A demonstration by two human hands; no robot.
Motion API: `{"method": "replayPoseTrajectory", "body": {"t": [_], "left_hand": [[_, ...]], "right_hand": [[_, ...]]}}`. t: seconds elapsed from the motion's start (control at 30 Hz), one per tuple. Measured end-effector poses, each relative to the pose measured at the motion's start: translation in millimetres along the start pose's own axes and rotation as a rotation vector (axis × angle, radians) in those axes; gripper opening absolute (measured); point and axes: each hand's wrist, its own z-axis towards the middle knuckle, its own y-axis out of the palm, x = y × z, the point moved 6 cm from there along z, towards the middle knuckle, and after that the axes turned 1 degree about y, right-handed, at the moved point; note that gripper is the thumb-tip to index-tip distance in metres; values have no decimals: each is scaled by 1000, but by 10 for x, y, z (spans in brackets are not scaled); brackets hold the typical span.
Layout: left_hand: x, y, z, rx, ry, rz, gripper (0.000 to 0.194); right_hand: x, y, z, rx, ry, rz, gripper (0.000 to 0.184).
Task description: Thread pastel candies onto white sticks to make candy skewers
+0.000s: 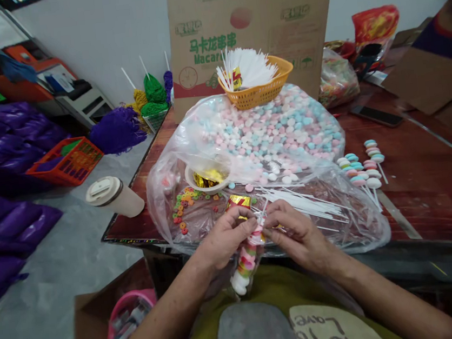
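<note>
A candy skewer (248,262) in a clear wrapper hangs down between my hands, its white stick pointing up past the fingers. My left hand (229,234) pinches the gathered wrapper by the stick from the left. On the other side, my right hand (296,232) has thumb and fingers closed at the same spot; what exactly lies between the fingertips is hidden. A red-and-gold packet (238,201) lies just beyond my left fingers. Loose white sticks (309,203) are spread on the plastic behind my right hand.
A big clear bag of pastel candies (270,126) covers the table's middle, with a yellow basket of sticks (261,97) on it. Left stand a bowl of gold strips (209,187), colored rings (180,210) and a lidded cup (117,197). Finished-looking skewers (356,168) and a phone (378,115) lie right.
</note>
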Motion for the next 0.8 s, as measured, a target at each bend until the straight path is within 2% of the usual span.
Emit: {"method": "replayPoseTrajectory", "body": {"t": [0.1, 0.2, 0.3, 0.37, 0.43, 0.5, 0.6, 0.8], "left_hand": [[130, -57, -32, -38, 121, 106, 30], [269, -84, -56, -171, 172, 281, 31], [368, -90, -73, -343, 164, 468, 29], [447, -78, -81, -429, 217, 621, 27], [531, -47, -91, -483, 306, 753, 25], [596, -17, -102, -495, 378, 840, 24], [611, 10, -127, -471, 414, 863, 24], [474, -44, -143, -255, 408, 684, 21]], "right_hand": [[67, 3, -30, 42, 12, 109, 8], [68, 3, -43, 75, -9, 131, 8], [-65, -10, -59, 95, -138, 55, 12], [-193, -3, -78, 81, -265, -25, 19], [-276, 10, -88, 55, -333, -45, 22], [-288, 3, -78, 45, -310, 13, 21], [-250, -11, -67, 43, -252, 92, 19], [-159, -46, -91, 105, -232, 30, 21]]}}
